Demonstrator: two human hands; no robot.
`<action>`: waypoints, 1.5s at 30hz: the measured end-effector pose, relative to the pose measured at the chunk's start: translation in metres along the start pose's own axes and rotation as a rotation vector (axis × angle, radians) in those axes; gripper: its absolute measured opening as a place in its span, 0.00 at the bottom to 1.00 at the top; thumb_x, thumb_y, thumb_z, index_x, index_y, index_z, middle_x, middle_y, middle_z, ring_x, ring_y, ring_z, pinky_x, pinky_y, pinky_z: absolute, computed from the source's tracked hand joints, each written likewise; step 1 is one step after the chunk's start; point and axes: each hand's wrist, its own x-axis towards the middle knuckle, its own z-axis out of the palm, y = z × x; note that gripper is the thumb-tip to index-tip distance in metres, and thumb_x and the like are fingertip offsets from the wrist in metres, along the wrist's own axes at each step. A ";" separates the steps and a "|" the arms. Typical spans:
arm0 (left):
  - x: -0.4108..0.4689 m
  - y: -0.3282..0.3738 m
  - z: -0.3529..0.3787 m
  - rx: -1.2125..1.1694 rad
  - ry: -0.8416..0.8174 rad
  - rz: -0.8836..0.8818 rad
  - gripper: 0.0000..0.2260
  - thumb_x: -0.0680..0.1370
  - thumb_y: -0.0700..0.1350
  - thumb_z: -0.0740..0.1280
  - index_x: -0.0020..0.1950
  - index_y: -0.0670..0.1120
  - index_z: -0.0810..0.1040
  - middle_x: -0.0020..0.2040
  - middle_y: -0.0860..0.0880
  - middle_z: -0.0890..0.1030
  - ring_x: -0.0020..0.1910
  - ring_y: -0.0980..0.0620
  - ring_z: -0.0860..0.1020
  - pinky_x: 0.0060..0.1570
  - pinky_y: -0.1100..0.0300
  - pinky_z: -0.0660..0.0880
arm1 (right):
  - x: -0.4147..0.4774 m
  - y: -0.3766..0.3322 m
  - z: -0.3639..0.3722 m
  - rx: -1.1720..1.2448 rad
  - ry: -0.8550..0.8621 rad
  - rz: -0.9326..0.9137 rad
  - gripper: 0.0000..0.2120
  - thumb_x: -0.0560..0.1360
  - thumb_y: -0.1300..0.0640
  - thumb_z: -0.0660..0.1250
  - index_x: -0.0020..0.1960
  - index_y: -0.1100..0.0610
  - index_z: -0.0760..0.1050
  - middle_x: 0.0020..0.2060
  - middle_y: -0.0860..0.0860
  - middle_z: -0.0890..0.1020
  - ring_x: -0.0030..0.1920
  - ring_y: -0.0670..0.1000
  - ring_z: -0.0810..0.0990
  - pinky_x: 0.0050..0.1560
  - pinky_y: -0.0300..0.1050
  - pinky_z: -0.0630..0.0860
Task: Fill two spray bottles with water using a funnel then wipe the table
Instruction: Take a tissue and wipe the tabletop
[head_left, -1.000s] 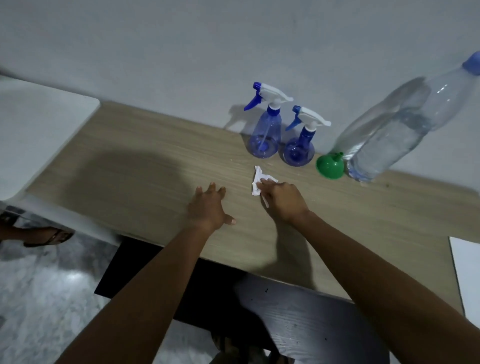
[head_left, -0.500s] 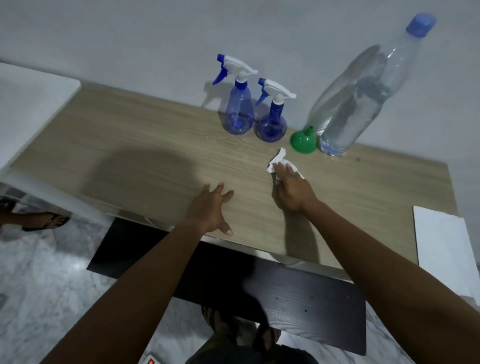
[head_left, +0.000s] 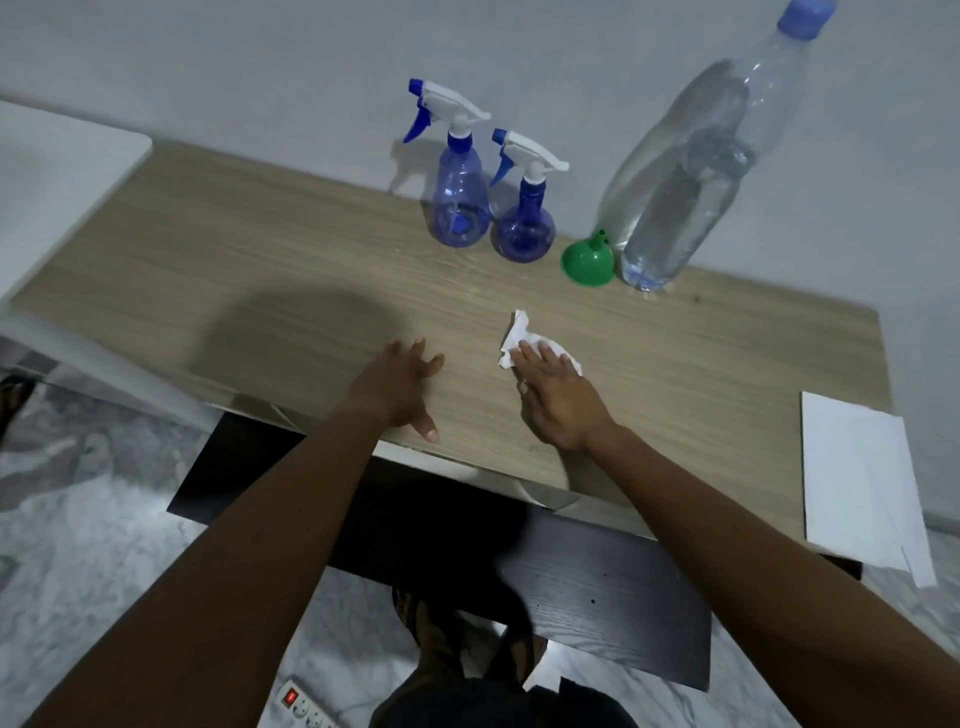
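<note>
Two blue spray bottles with white triggers, the taller one on the left and the shorter one beside it, stand at the back of the wooden table. A green funnel lies mouth-down to their right, against a large clear water bottle with a blue cap. My right hand presses flat on a crumpled white tissue in the middle of the table. My left hand rests flat on the table near its front edge, fingers spread, holding nothing.
A white sheet of paper hangs over the table's right front corner. A white surface adjoins the table at left. A dark shelf sits below the front edge. A power strip lies on the marble floor.
My right hand has slid the tissue back toward me, away from the bottles and funnel. My left hand stays flat on the table. The view has tilted a little.
</note>
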 end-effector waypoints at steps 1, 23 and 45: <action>0.000 0.000 0.000 -0.008 0.002 -0.003 0.54 0.62 0.54 0.82 0.81 0.56 0.53 0.83 0.50 0.46 0.81 0.42 0.43 0.78 0.43 0.54 | -0.001 -0.001 -0.003 0.067 0.019 0.029 0.23 0.83 0.59 0.57 0.78 0.56 0.66 0.78 0.55 0.67 0.79 0.59 0.62 0.77 0.54 0.58; 0.000 -0.006 0.005 -0.052 0.043 0.001 0.55 0.61 0.56 0.82 0.81 0.58 0.54 0.82 0.52 0.47 0.81 0.42 0.45 0.77 0.42 0.54 | -0.006 -0.019 0.011 -0.109 0.330 0.098 0.12 0.77 0.59 0.63 0.55 0.51 0.83 0.49 0.55 0.86 0.47 0.63 0.84 0.43 0.51 0.76; -0.035 -0.039 0.030 -0.150 0.155 -0.161 0.44 0.72 0.65 0.71 0.81 0.55 0.52 0.82 0.50 0.45 0.81 0.41 0.45 0.75 0.36 0.56 | 0.039 -0.073 0.002 -0.246 0.008 -0.120 0.15 0.75 0.56 0.64 0.59 0.50 0.83 0.52 0.56 0.86 0.50 0.63 0.83 0.47 0.50 0.77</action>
